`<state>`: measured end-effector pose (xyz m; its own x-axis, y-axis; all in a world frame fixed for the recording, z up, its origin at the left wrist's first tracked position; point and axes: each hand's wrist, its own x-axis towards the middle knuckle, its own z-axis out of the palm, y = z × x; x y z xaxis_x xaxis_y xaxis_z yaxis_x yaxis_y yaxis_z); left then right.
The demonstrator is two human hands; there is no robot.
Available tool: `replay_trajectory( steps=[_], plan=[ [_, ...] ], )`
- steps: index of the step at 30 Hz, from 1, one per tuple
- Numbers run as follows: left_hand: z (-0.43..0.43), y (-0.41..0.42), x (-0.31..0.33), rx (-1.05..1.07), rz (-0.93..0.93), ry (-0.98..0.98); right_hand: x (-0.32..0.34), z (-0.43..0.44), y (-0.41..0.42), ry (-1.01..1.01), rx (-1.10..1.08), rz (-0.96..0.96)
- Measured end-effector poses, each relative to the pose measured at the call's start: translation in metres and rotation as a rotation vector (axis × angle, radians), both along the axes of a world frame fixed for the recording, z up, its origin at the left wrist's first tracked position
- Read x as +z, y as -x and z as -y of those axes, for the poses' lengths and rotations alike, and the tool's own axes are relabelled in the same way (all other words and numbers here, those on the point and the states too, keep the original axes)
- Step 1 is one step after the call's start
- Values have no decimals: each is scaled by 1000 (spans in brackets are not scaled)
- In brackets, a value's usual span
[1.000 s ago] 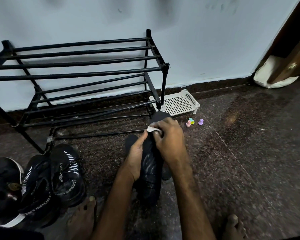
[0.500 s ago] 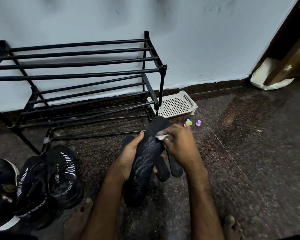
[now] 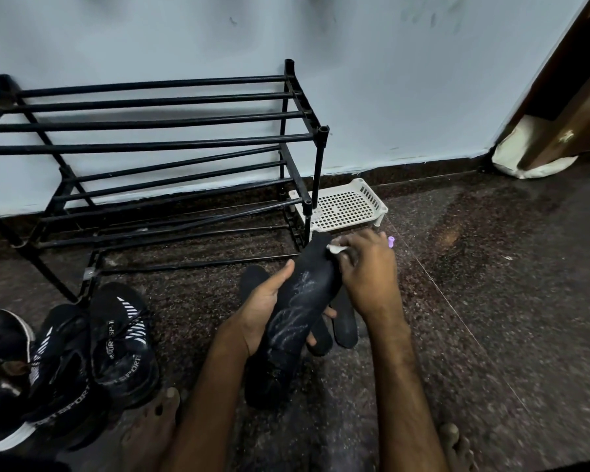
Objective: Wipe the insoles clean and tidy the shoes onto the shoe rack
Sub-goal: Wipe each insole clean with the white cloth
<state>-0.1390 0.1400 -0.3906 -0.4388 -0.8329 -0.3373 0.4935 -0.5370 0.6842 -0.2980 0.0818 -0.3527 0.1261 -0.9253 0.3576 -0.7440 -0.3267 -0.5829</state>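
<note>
My left hand (image 3: 264, 310) grips a black insole (image 3: 300, 308) from below, its face streaked with pale wet marks. My right hand (image 3: 368, 270) pinches a small white wipe (image 3: 334, 249) against the insole's far tip. More black insoles (image 3: 345, 323) lie on the floor under my hands, partly hidden. A black metal shoe rack (image 3: 150, 144) with bare shelves stands against the wall at the left. Black sport shoes (image 3: 116, 338) with white stripes sit on the floor at the lower left.
A white perforated plastic tray (image 3: 346, 206) lies by the rack's right leg. A small purple item (image 3: 391, 240) peeks out behind my right hand. My bare feet (image 3: 150, 427) rest on the dark speckled floor. A white bag (image 3: 525, 155) leans by a wooden door at right.
The insole has tilted from nearly upright toward the right, and my right hand with the wipe has slid up to its far tip. The view has shifted slightly.
</note>
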Motion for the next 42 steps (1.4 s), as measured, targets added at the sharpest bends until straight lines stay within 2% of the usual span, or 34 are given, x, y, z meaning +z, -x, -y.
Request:
replay_trajectory(
  steps=[2,5,7,11,13,18,20,24,26,29,32,35,37,40,42],
  plan=[
    [-1,2,2,1,-9,-14,5,0,-10,12,-5,51],
    [-1,2,4,100,-90,-46,5,-4,-18,-59,218,50],
    [1,-1,4,132,-83,-30,2,-5,-12,-114,273,8],
    [0,0,4,43,-23,-2,-3,-2,-3,0,10,9],
    [-1,5,6,3,-24,-20,4,-3,-13,30,-25,76],
    [0,6,4,84,-60,-38,5,-5,-12,-93,258,-10],
    [0,1,2,46,-34,2,1,-1,1,-110,174,-35],
    [-1,-1,0,-60,-26,23,8,4,2,24,-39,22],
    [-1,-1,0,-47,-41,33,15,5,-8,-29,62,58],
    [-1,-4,2,51,-69,27,9,1,-9,-130,280,-22],
    [-2,-5,3,56,-49,17,0,2,3,-78,144,-68],
    [-2,0,5,-7,-21,-3,3,2,-4,13,-41,22],
    [-4,4,6,12,-56,-46,9,-1,-18,-60,66,74],
    [-4,0,6,94,-87,-73,6,-5,-20,-143,305,-2],
    [-2,-4,4,65,-42,-42,0,-2,-9,-133,265,-48]
  ],
)
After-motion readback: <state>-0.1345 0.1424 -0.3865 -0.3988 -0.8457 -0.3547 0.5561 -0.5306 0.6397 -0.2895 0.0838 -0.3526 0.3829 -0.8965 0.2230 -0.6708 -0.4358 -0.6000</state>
